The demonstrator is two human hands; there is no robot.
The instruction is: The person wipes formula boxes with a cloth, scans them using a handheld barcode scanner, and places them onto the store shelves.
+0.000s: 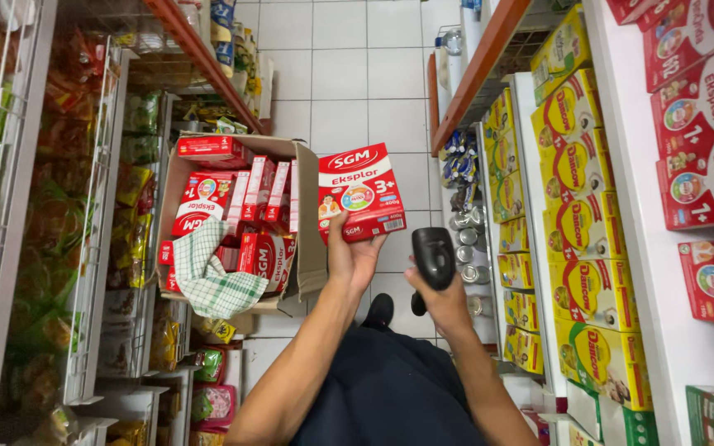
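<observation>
White glossy floor tiles (340, 74) run down a narrow shop aisle between two tall shelf units: the wire-fronted rack (92, 248) on one side is crammed with crinkly snack bags, and the flat white shelf (663, 314) opposite carries stiff yellow cartons (576, 169) in upright rows and red cartons (704, 124) laid on top. Below, an open corrugated cardboard box (307, 239), flaps splayed, sits against the rack, packed with red rectangular cartons, with a soft green-and-white checked cloth (212, 272) draped over its front edge. The left hand (350, 258) is raised above the aisle floor just beside that box, fingers clamped under the bottom edge of a flat red milk carton (359, 192) held face-up. The right hand (444, 301) sits close by, apart from the left, wrapped around the grip of a smooth black barcode scanner (433, 258) whose rounded head tilts toward the carton.
</observation>
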